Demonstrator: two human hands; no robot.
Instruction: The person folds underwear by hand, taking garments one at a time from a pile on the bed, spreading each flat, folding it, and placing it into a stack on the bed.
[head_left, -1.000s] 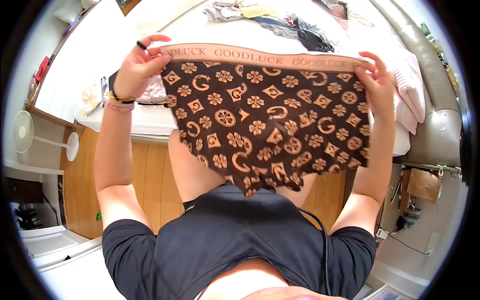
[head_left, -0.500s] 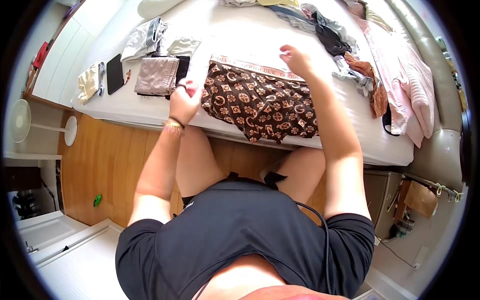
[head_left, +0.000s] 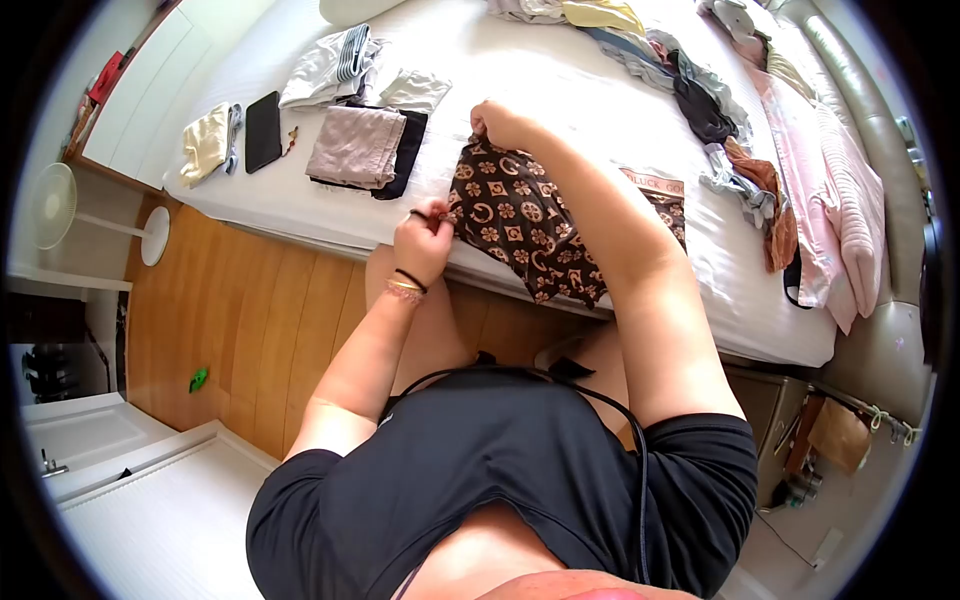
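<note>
Stretching across the near side of a white-sheeted bed [head_left: 560, 75], dark brown shorts [head_left: 530, 222] printed with tan clovers and letters are worked by a seated person's two bare hands. The left hand [head_left: 422, 244], wearing a ring, pinches the lower left edge of the cloth between thumb and fingers. The right hand [head_left: 503, 122] is closed around the upper left corner, its forearm crossing over the shorts and hiding part of the lettered waistband [head_left: 655, 183].

Just left of the shorts, a folded mauve garment [head_left: 357, 145] lies on a folded black one [head_left: 408, 160]. Beyond sit a small white folded piece [head_left: 415, 88] and a pile of pale clothes [head_left: 325, 68] with a striped piece. Farther left, a black tablet [head_left: 263, 132] rests near a folded yellow cloth [head_left: 206, 142]. A loose heap of clothes [head_left: 703, 108] runs along the far right, beside pink bedding [head_left: 845, 200]. Near the wall at lower right stand a cabinet [head_left: 752, 400] and a brown paper bag [head_left: 838, 435], the contents of both hidden.
</note>
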